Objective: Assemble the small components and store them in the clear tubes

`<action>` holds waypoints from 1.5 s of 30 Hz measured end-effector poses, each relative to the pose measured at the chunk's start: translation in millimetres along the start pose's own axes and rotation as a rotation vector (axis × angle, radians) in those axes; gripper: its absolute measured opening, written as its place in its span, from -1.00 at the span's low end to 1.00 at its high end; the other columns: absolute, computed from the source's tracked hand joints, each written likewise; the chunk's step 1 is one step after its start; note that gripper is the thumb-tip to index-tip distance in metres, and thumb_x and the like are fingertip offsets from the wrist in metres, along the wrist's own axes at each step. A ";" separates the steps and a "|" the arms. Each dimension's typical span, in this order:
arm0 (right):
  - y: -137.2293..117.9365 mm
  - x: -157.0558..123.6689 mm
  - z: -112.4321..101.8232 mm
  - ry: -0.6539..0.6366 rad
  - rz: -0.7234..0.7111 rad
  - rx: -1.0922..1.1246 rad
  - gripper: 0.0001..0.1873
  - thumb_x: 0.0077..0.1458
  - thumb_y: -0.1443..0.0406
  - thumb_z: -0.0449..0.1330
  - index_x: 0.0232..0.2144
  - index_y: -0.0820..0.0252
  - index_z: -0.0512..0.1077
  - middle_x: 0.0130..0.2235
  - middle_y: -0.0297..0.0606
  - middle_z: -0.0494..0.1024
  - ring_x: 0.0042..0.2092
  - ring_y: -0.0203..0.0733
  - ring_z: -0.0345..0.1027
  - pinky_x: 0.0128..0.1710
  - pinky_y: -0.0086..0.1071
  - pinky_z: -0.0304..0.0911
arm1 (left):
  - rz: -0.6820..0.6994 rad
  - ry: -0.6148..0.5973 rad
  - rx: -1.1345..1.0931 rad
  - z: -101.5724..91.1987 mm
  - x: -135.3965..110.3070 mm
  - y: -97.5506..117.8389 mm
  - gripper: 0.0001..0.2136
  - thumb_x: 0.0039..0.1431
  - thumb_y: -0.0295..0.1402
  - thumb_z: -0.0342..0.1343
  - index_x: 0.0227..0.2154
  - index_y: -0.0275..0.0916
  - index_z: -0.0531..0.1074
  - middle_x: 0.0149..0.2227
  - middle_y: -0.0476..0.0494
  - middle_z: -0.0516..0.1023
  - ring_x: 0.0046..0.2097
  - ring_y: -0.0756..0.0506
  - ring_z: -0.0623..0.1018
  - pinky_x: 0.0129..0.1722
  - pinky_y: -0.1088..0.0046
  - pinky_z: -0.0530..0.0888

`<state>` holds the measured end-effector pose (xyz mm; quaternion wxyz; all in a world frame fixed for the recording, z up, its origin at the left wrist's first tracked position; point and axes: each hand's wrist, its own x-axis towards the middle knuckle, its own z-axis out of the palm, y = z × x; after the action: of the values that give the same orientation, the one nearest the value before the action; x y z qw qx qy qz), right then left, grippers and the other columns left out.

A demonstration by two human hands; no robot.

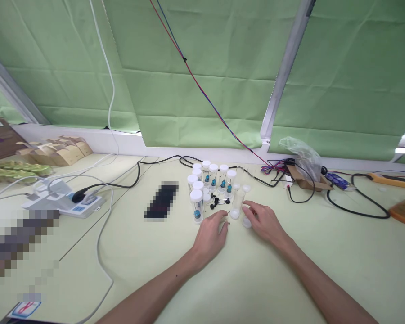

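A clear plastic tube with a white base stands between my hands, with nothing I can make out inside it. My left hand rests on the table left of the tube, thumb and forefinger apart, near a tiny dark piece. My right hand is on the other side, fingers apart, close to the tube and beside a loose white cap. Ahead of my left hand lie small black parts with thin wires. Several white-capped tubes with blue pieces inside stand in an L-shaped group.
A dark pixelated slab lies left of the tubes. Farther left is a white power strip with plugs and cables. Cardboard boxes stand at the back left. An opened carton, a plastic bag and black cables are at the right.
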<state>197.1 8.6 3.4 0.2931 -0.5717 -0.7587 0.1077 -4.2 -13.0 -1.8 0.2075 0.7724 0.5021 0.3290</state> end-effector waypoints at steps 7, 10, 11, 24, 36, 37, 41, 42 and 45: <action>-2.1 -0.2 10.1 0.004 -0.046 -0.062 -0.51 0.09 -0.04 0.12 -0.05 0.11 0.39 -0.36 -0.29 0.53 -0.31 -0.12 0.39 -0.31 -0.34 0.20 | 0.023 -0.041 0.059 2.6 -1.2 -4.2 -0.80 0.21 -0.43 -0.05 -0.15 -0.20 0.40 -0.21 -0.12 0.57 -0.28 -0.12 0.54 -0.30 0.40 0.40; -3.1 1.1 16.8 0.026 -0.070 -0.104 -0.55 0.08 0.00 0.15 -0.10 0.16 0.41 -0.38 -0.28 0.51 -0.31 -0.11 0.38 -0.34 -0.34 0.18 | 0.047 -0.047 0.051 2.9 -1.7 -4.3 -0.80 0.21 -0.44 -0.06 -0.18 -0.20 0.42 -0.21 -0.11 0.57 -0.23 -0.12 0.54 -0.25 0.41 0.40; -3.1 1.7 18.7 0.030 -0.076 -0.111 -0.57 0.08 0.02 0.15 -0.11 0.18 0.41 -0.39 -0.28 0.50 -0.31 -0.11 0.37 -0.33 -0.34 0.18 | 0.055 -0.049 0.049 2.8 -1.8 -4.1 -0.81 0.21 -0.45 -0.06 -0.19 -0.20 0.43 -0.21 -0.11 0.56 -0.22 -0.11 0.54 -0.25 0.41 0.40; 2.2 7.3 27.1 0.088 0.002 -0.219 -0.66 0.17 0.19 0.10 -0.10 0.33 0.41 -0.39 -0.23 0.52 -0.27 -0.09 0.37 -0.16 -0.29 0.14 | 0.090 -0.105 0.067 2.0 -2.6 -0.2 -0.81 0.20 -0.45 -0.05 -0.22 -0.20 0.45 -0.20 -0.10 0.57 -0.22 -0.11 0.54 -0.24 0.41 0.40; -3.1 1.3 22.3 0.138 0.026 -0.284 -0.70 0.23 0.13 0.02 -0.25 0.22 0.42 -0.43 -0.23 0.49 -0.34 -0.11 0.37 -0.27 -0.32 0.13 | -0.068 -0.070 0.337 -4.7 -8.4 14.1 -0.72 0.28 -0.31 -0.15 0.01 -0.15 0.27 0.22 -0.27 0.24 -0.21 -0.17 0.57 -0.34 0.35 0.40; -3.4 0.1 21.7 0.142 0.031 -0.289 -0.70 0.24 0.13 0.01 -0.27 0.21 0.42 -0.44 -0.24 0.48 -0.35 -0.12 0.37 -0.29 -0.33 0.13 | -0.098 -0.078 0.377 -4.9 -9.1 15.0 -0.71 0.29 -0.28 -0.16 0.03 -0.16 0.23 0.24 -0.32 0.19 -0.25 -0.18 0.58 -0.38 0.35 0.40; -4.9 -4.1 19.9 0.133 0.076 -0.306 -0.68 0.26 0.11 -0.02 -0.29 0.19 0.41 -0.42 -0.25 0.47 -0.42 -0.17 0.36 -0.43 -0.38 0.08 | -0.171 -0.114 0.498 -4.0 -10.2 16.5 -0.65 0.30 -0.18 -0.19 0.07 -0.19 0.16 0.25 -0.48 0.13 -0.31 -0.21 0.58 -0.43 0.32 0.38; -5.7 -4.9 19.4 0.125 0.088 -0.308 -0.68 0.26 0.11 -0.03 -0.29 0.18 0.42 -0.40 -0.24 0.48 -0.42 -0.17 0.36 -0.46 -0.39 0.06 | -0.178 -0.118 0.521 -3.7 -10.1 16.6 -0.63 0.30 -0.17 -0.19 0.09 -0.20 0.15 0.25 -0.51 0.12 -0.31 -0.23 0.58 -0.42 0.31 0.38; -8.8 -6.5 17.8 0.111 0.118 -0.317 -0.68 0.27 0.12 -0.03 -0.28 0.18 0.42 -0.37 -0.23 0.49 -0.42 -0.18 0.37 -0.50 -0.40 0.02 | -0.191 -0.114 0.578 -3.6 -9.2 16.6 -0.60 0.30 -0.15 -0.21 0.11 -0.22 0.13 0.24 -0.55 0.12 -0.29 -0.25 0.58 -0.42 0.29 0.39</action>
<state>181.1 2.8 -8.6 0.2337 -0.6594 -0.7140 -0.0280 1.2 -28.2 8.8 0.0370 0.7658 0.6329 0.1077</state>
